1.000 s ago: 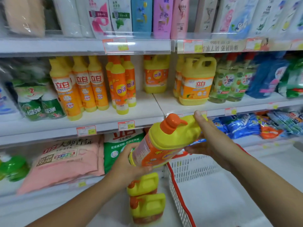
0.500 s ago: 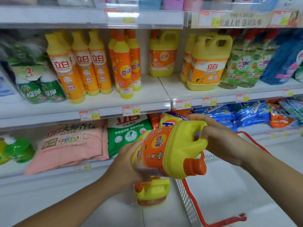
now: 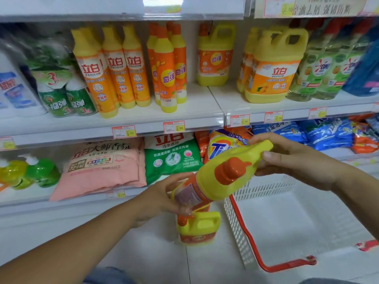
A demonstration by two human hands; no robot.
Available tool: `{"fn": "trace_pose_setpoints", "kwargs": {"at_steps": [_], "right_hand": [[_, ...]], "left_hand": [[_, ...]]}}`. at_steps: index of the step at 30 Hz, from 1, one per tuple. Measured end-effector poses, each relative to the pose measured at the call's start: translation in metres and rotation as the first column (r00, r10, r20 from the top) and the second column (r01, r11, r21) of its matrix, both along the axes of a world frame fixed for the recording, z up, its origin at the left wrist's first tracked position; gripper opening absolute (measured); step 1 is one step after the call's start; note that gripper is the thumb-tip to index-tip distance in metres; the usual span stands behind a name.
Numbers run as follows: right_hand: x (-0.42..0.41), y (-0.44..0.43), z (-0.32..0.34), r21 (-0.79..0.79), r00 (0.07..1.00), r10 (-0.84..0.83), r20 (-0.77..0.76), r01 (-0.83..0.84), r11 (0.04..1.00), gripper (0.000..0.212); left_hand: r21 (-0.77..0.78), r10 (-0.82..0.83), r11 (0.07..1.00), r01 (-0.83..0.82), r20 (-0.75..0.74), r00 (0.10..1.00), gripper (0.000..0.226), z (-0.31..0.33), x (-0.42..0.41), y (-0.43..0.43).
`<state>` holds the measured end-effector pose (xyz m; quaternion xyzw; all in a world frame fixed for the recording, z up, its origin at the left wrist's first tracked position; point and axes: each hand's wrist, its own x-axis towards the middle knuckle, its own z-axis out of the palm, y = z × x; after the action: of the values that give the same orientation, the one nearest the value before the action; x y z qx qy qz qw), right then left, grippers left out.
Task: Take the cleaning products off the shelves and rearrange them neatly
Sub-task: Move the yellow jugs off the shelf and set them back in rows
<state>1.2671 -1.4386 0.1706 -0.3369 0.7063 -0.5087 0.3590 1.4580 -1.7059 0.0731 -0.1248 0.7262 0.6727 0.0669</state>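
A yellow detergent jug (image 3: 213,182) with an orange cap (image 3: 230,171) is held tilted, cap towards the camera, before the shelves (image 3: 202,103). Its labelled lower end is gripped by the left hand (image 3: 162,199), and its handle by the right hand (image 3: 297,162). A second jug (image 3: 198,228) is seen upright on the floor, just beside a white basket (image 3: 264,187).

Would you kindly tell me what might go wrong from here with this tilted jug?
The held jug lies tilted between the left hand and the right hand; a slip could drop it onto the floor jug directly below. Its orange cap points sideways, so a loose cap might leak.
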Motion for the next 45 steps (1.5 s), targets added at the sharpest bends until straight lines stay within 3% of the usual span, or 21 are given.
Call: {"fn": "trace_pose_setpoints", "kwargs": {"at_steps": [5,9,15,19,25,33,36,40,43,45], "right_hand": [[0.018,-0.011,-0.005,0.013,0.981,-0.142,-0.132,0.145,0.989,0.042],[0.045,-0.029,-0.03,0.021,0.949,-0.289,-0.124,0.293,0.956,0.04],[0.081,-0.032,-0.112,0.165,0.95,-0.256,-0.179,0.286,0.944,0.017],[0.1,-0.021,-0.179,0.242,0.957,-0.271,-0.101,0.288,0.926,0.016],[0.11,-0.017,-0.242,0.33,0.95,-0.314,0.006,0.294,0.897,0.017],[0.1,-0.027,-0.269,0.427,0.96,-0.271,-0.064,0.272,0.862,0.023],[0.093,-0.029,-0.263,0.475,0.973,-0.23,0.02,0.193,0.859,0.026],[0.085,-0.031,-0.25,0.565,0.985,-0.161,0.058,0.1,0.819,0.032],[0.074,-0.039,-0.228,0.496,0.982,-0.16,-0.1,0.188,0.848,0.022],[0.064,-0.046,-0.203,0.336,0.947,-0.266,-0.183,0.314,0.888,0.01]], "left_hand": [[0.122,-0.024,0.992,0.013,0.088,0.996,0.069,-0.004,0.008,0.006],[0.094,0.094,0.99,-0.107,0.139,0.986,0.063,-0.032,0.01,0.018],[0.038,0.231,0.971,-0.236,0.109,0.967,0.075,-0.13,0.032,0.04],[-0.026,0.253,0.967,-0.252,0.144,0.957,0.091,-0.181,0.045,0.056],[-0.111,0.255,0.966,-0.235,0.227,0.94,0.091,-0.226,0.052,0.066],[-0.209,0.296,0.945,-0.252,0.219,0.93,0.078,-0.235,0.042,0.066],[-0.229,0.219,0.96,-0.16,0.262,0.94,0.076,-0.223,0.04,0.061],[-0.387,-0.053,0.896,0.219,0.396,0.917,0.061,-0.177,0.022,0.049],[-0.47,-0.176,0.778,0.417,0.475,0.862,0.055,-0.117,0.002,0.036],[-0.572,-0.135,0.719,0.395,0.443,0.886,0.046,-0.076,-0.011,0.027]]}}
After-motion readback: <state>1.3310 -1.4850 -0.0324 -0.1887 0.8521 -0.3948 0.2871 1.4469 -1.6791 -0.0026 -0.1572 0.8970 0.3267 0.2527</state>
